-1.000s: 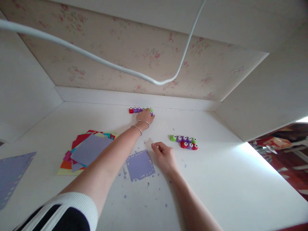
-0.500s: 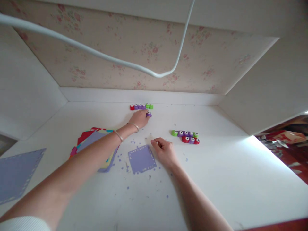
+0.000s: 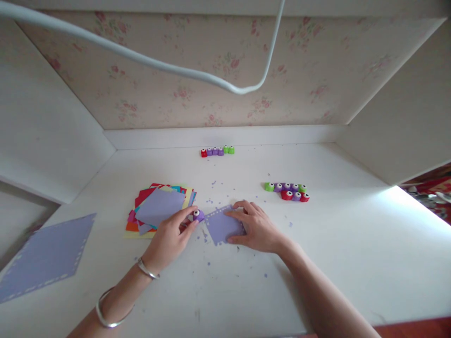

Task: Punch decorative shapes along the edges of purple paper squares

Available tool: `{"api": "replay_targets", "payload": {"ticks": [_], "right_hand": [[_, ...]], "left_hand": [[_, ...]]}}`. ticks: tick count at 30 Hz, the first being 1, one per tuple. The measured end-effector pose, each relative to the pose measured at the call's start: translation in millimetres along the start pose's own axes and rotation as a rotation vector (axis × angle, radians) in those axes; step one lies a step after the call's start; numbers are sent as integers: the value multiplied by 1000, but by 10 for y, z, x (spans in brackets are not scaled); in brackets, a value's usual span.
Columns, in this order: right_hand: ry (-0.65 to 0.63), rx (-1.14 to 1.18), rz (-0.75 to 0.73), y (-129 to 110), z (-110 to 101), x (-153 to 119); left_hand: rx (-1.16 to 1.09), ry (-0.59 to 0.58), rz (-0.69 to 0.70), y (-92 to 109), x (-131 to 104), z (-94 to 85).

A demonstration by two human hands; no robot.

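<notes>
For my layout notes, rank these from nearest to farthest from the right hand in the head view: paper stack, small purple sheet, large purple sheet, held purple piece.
1. Small purple sheet, touched by the right hand
2. Purple piece, in the left hand
3. Paper stack, farther left
4. Large purple sheet, at the far left

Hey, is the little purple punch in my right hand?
No, the left hand holds the purple punch between thumb and finger, while the right hand is at the small purple sheet.
</notes>
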State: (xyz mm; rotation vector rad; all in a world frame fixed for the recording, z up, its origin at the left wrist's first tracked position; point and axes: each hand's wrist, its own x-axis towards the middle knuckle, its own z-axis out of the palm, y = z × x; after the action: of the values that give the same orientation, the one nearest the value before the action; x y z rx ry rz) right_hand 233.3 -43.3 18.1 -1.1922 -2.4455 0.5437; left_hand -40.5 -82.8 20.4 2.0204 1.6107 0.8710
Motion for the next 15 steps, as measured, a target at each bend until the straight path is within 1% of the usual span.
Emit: {"api": "replay_targets", "payload": {"ticks": [4,8,15], "right_hand": [[48,-31,13,12,69,14],[106,-57,-7,9,88,22],[75,-100,-36,-44,54,10]], "left_hand": [[-17,-41,-6,-27,-23,2],[-17,-58,31,-58,-40,38],[-11,-66,80,-23,-11,81]]}}
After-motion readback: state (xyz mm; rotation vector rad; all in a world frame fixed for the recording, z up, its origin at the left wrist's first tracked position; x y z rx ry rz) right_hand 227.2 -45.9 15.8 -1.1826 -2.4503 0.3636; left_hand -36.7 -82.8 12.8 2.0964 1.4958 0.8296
